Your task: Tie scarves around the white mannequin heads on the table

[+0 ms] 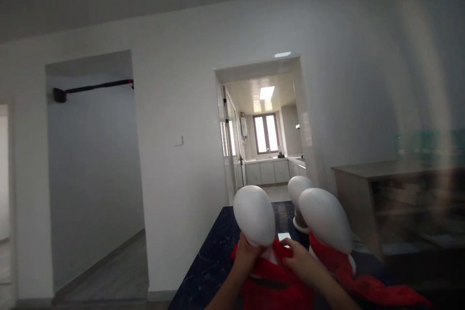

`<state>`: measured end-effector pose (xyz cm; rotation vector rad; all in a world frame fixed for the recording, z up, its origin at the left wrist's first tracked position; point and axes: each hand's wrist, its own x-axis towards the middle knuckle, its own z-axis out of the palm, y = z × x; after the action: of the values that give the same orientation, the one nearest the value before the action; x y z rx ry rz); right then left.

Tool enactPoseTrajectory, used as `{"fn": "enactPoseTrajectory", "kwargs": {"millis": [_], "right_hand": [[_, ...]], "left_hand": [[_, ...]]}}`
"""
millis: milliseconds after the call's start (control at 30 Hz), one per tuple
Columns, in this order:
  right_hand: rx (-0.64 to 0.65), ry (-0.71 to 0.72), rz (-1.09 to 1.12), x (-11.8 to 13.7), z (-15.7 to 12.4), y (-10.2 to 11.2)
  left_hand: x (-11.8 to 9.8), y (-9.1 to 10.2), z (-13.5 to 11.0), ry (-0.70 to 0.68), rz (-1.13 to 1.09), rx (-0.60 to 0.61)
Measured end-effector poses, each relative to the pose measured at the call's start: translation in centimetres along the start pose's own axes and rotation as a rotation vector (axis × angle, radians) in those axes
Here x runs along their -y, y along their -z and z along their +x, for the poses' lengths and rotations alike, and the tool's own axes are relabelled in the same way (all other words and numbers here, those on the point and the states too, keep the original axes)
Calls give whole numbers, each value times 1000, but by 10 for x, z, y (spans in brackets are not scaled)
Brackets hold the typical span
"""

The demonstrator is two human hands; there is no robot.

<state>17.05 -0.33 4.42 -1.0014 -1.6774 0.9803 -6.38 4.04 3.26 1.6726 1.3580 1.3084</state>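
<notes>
A white foam mannequin head [254, 215] stands in front of me with a red scarf [276, 281] around its neck. My left hand [248, 256] is closed on the scarf at the left side of the neck. My right hand [303, 262] pinches the red cloth on the right side. A second white head [326, 219] stands just to the right, also wrapped in a red scarf [363, 283]. A third white head [298, 193] stands behind them, bare.
The heads stand on a dark marbled table [212, 256]. A wooden sideboard [399, 203] with shelves is at the right. Ahead, a doorway opens to a bright kitchen [267, 150]; another opening [94, 169] lies at the left.
</notes>
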Motion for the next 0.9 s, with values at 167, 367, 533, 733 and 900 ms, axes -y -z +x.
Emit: {"fn": "enactPoseTrajectory", "kwargs": {"millis": [167, 367, 533, 733, 900], "right_hand": [[-26, 16, -284, 24, -8, 26], [-241, -15, -641, 14, 11, 40], [-284, -88, -768, 0, 22, 34], [-304, -183, -869, -17, 25, 14], [-204, -243, -768, -37, 25, 5]], "left_hand": [[-3, 51, 9, -29, -138, -149], [4, 110, 16, -42, -3, -238], [24, 147, 29, -10, -40, -273], [31, 179, 34, 79, -83, -305], [29, 206, 27, 199, -203, -255]]}}
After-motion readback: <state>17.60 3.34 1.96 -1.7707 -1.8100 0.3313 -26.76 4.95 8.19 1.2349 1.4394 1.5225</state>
